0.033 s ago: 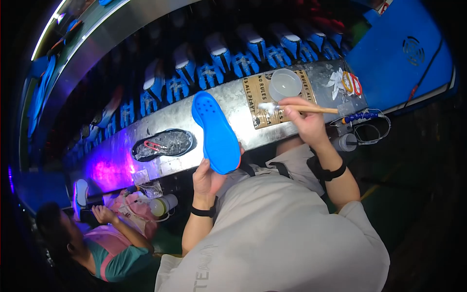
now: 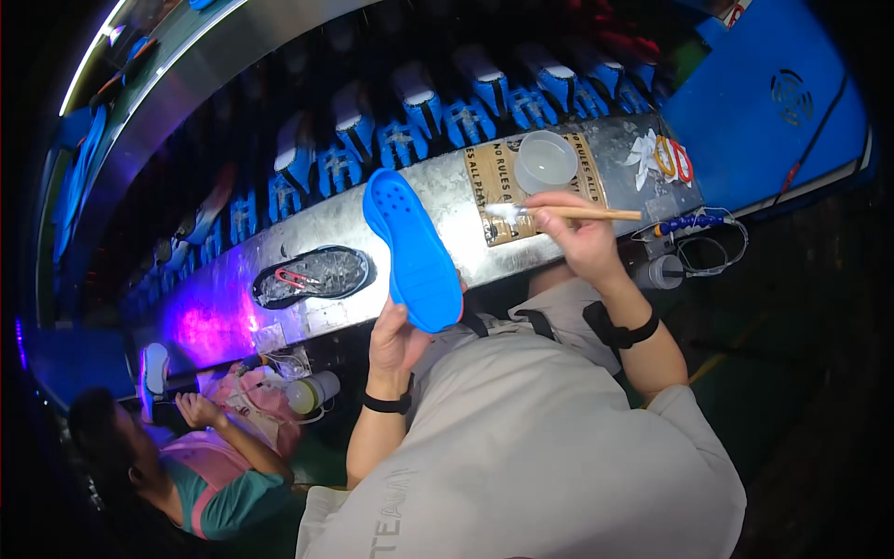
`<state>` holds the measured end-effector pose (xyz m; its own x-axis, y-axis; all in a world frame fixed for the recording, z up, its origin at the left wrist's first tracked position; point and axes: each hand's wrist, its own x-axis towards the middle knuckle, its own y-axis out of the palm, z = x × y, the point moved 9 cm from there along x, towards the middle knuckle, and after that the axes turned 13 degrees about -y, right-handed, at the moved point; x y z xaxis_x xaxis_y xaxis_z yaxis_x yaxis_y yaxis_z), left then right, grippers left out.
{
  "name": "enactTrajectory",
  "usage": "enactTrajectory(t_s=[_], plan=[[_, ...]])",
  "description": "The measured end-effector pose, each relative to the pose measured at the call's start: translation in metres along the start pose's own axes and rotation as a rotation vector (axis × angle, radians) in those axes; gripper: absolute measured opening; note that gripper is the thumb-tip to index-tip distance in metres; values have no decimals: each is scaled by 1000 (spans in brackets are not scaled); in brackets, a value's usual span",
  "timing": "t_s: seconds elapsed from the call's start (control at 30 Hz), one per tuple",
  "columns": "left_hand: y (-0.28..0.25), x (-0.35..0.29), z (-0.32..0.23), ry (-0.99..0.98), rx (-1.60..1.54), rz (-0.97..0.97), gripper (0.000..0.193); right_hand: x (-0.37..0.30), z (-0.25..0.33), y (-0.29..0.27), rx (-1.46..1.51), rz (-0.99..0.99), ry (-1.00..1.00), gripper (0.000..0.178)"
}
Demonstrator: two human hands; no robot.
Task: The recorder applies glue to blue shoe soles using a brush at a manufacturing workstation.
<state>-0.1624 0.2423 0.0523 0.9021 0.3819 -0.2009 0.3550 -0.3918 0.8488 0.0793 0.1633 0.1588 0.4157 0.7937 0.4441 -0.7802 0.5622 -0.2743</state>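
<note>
Left hand (image 2: 396, 343) grips near end of blue sole (image 2: 421, 261), raised by bench (image 2: 453, 197) edge; right hand (image 2: 582, 240), well apart, fingers closed on brush (image 2: 601, 213). Beyond brush: cup (image 2: 546, 161) on printed cardboard (image 2: 494, 168). Black shoe-shaped tray (image 2: 346, 268) left of sole. Blue shoes (image 2: 470, 121) line far edge; co-worker (image 2: 223, 503) sits lower left. Metal strip shows between sole and cardboard.

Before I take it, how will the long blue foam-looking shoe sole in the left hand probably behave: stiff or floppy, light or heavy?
The long blue shoe sole is probably fairly stiff: its far end shows no clear sag. It seems light, as the left hand holds it near one end only.
</note>
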Motion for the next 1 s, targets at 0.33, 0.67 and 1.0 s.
enactTrajectory(t_s=[0.33, 0.67, 1.0], plan=[[32, -8, -8, -60, 259, -73, 119, 14, 22, 48, 161, 78, -89, 15], [57, -12, -13, -43, 253, -54, 117, 2, 36, 50, 20, 128, -182, 12], [54, -10, -25, 7, 294, -59, 117, -21, 50, 48, -10, 190, -147, 11]])
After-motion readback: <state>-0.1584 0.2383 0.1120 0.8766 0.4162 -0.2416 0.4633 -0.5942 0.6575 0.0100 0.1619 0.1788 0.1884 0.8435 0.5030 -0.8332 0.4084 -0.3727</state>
